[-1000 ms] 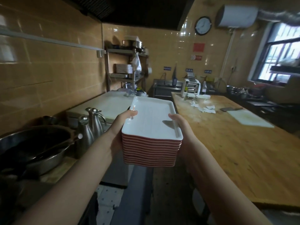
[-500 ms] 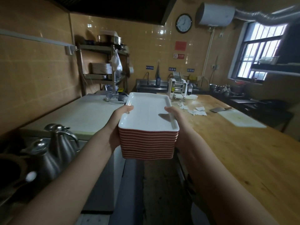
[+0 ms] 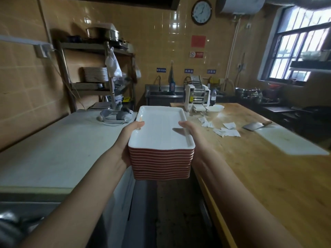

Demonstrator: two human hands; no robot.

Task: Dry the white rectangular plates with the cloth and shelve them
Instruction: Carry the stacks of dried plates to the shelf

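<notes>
While both hands clasp it from either side, the stack of white rectangular plates point(image 3: 161, 133) hangs in the air over the aisle, between the white-topped table point(image 3: 53, 149) and the wooden table point(image 3: 259, 167). The left hand point(image 3: 128, 138) curls round the stack's left side with its thumb on the top rim; the right hand point(image 3: 192, 135) does likewise on the right. Ahead, the metal shelf rack point(image 3: 96, 49) bears other stacked plates point(image 3: 95, 74).
</notes>
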